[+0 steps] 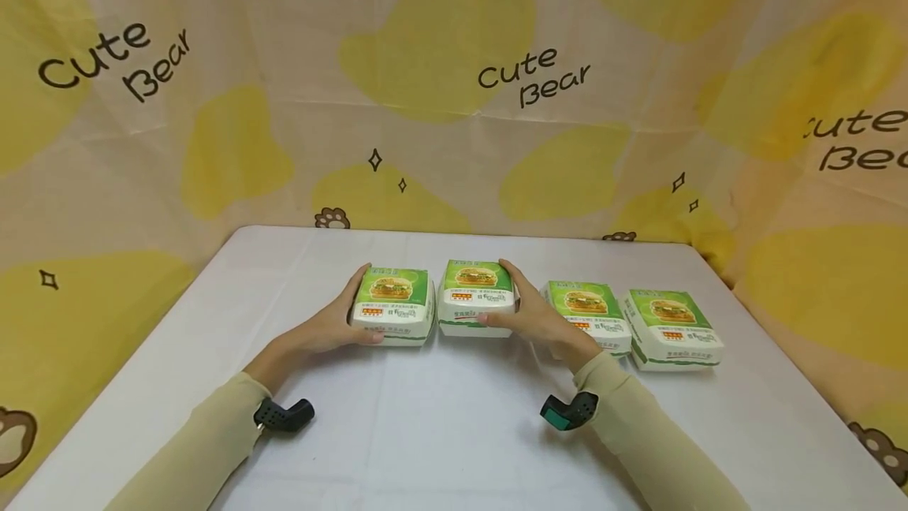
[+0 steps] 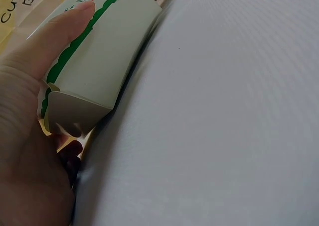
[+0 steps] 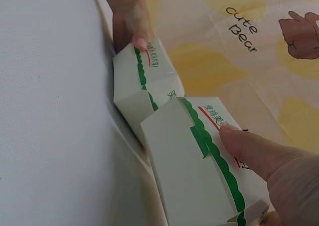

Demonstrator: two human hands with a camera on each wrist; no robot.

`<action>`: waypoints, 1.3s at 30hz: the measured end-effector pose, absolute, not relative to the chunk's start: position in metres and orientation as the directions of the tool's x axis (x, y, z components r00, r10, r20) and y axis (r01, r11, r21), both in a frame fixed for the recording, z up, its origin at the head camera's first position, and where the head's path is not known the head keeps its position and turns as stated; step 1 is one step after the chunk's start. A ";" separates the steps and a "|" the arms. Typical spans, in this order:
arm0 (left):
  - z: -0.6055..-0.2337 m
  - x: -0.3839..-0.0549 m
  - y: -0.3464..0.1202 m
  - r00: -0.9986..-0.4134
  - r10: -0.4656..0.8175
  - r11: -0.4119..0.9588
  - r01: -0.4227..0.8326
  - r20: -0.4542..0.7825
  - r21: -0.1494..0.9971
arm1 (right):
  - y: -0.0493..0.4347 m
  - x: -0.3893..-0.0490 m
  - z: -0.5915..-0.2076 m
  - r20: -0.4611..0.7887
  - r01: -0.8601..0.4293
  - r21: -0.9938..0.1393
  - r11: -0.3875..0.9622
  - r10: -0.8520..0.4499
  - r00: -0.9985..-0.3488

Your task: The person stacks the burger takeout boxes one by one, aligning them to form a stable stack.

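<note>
My left hand (image 1: 329, 327) grips a green-and-white burger box (image 1: 393, 310) by its left side, thumb on the front face and fingers reaching round to the back. A matching burger box (image 1: 477, 298), just to the right, is held from its right side by my right hand (image 1: 528, 315). Its thumb presses the printed front in the right wrist view. Only a narrow gap parts these two boxes in the head view. In the left wrist view the left box (image 2: 102, 61) sits low along the white surface, its far fingers mostly hidden.
Two more burger boxes, a third (image 1: 585, 302) partly behind my right wrist and a fourth (image 1: 672, 322) beside it, stand on the right of the white table (image 1: 397, 432). A yellow-patterned cloth (image 1: 440, 46) hangs behind the table's back edge. Each wrist wears a black device.
</note>
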State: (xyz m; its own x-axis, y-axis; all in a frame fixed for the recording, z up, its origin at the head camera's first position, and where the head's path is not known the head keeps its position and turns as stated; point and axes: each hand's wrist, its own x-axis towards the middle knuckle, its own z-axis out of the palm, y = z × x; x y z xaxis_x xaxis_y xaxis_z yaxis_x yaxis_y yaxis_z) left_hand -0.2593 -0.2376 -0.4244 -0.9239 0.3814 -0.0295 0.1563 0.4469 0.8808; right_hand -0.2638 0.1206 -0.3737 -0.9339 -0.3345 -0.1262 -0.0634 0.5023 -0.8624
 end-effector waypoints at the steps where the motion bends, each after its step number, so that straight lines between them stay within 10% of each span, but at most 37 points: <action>1: -0.424 -0.259 -0.238 -0.924 0.381 0.449 0.158 -0.029 0.879 | 0.121 -0.264 -0.372 -0.118 -0.070 -0.865 0.497 -0.338 -0.934; 39: -0.424 -0.259 -0.238 -0.915 0.401 0.425 0.153 -0.035 0.892 | 0.076 -0.258 -0.325 0.055 -0.209 -0.942 0.264 -0.492 -0.869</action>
